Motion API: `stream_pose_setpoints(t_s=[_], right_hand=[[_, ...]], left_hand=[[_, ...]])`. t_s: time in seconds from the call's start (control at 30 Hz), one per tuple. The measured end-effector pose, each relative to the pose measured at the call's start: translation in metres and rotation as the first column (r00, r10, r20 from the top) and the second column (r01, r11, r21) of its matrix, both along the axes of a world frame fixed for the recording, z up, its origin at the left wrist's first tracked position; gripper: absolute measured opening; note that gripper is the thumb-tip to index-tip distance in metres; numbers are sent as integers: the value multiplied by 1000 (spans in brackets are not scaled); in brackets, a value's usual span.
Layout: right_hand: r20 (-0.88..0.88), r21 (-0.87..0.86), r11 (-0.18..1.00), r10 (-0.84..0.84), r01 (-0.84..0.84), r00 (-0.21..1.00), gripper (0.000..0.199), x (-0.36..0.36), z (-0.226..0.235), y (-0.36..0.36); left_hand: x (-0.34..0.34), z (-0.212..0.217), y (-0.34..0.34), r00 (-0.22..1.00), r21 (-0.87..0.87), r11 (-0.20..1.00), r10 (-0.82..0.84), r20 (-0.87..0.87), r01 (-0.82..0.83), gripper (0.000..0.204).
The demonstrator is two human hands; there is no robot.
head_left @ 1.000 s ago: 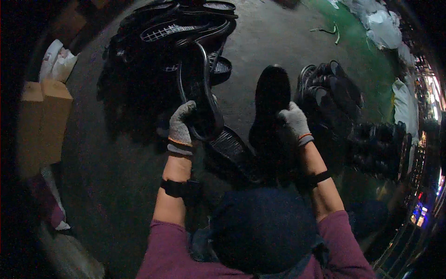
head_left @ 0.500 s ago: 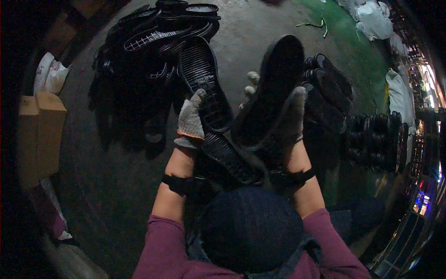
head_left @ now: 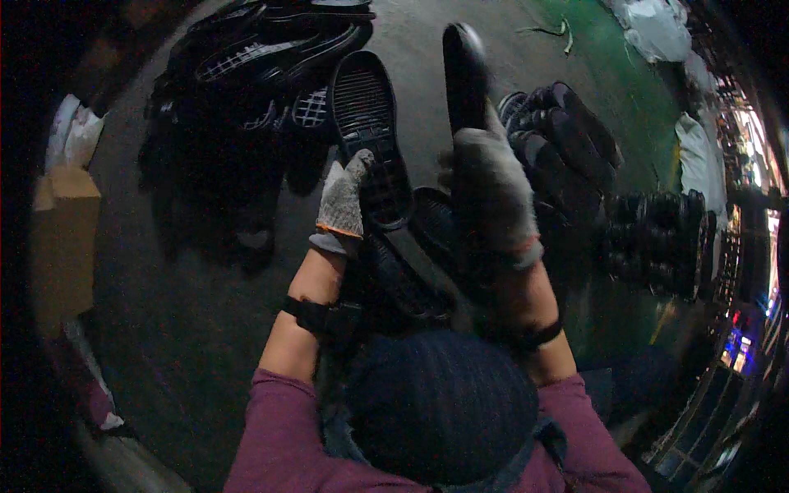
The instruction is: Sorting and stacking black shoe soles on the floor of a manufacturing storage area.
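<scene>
My left hand [head_left: 343, 195], in a pale knit glove, grips a black shoe sole [head_left: 363, 99] by its edge. That sole stands with its ribbed, hollow side facing me. In the same kind of glove, my right hand [head_left: 495, 185] is closed round a second black shoe sole [head_left: 465, 78], tilted so that it shows narrow. The fingers of that hand are partly hidden behind the sole and the glove's back. Below both hands, further black soles [head_left: 399, 275] lie close to my lap, partly in shadow.
A large heap of black soles [head_left: 271, 62] spreads at the far left. To the right lie a smaller pile of soles [head_left: 567, 135] and a stacked row of dark soles [head_left: 657, 246]. A cardboard box [head_left: 70, 238] stands at left, white bags [head_left: 657, 33] at far right.
My right hand has turned the sole from its broad face to its edge and shifted slightly. My left hand still holds its sole, which is a little more upright.
</scene>
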State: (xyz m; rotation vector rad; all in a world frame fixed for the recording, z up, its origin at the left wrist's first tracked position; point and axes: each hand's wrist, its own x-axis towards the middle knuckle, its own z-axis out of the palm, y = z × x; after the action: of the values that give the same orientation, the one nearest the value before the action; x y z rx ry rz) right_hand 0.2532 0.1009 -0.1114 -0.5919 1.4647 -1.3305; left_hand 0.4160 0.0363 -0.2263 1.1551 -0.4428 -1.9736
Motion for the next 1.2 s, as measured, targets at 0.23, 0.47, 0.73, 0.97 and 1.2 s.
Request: stream_pose_setpoints(t_s=[0.23,0.47,0.73,0.97,1.2], right_hand=[[-920,310,951,295,18,259,93,31,-47,-42],[-804,362,932,329,-32,495,89,7,-26,-24],[-737,25,977,-124,210,664,53,-125,17,36],[-859,-79,802,-356,593,368,67,-316,0,98],[-505,-25,866,-442,499,742,63,-375,-14,125]], left_hand=[[-23,-68,7,907,-58,986,-168,-385,157,53],[-18,-62,-1,861,-185,876,-475,-180,445,53],[-131,55,-7,605,-647,-50,-302,736,761,74],[-207,25,-18,511,-321,-493,318,798,808,58],[-219,-2,-18,424,-196,-585,282,860,787,54]])
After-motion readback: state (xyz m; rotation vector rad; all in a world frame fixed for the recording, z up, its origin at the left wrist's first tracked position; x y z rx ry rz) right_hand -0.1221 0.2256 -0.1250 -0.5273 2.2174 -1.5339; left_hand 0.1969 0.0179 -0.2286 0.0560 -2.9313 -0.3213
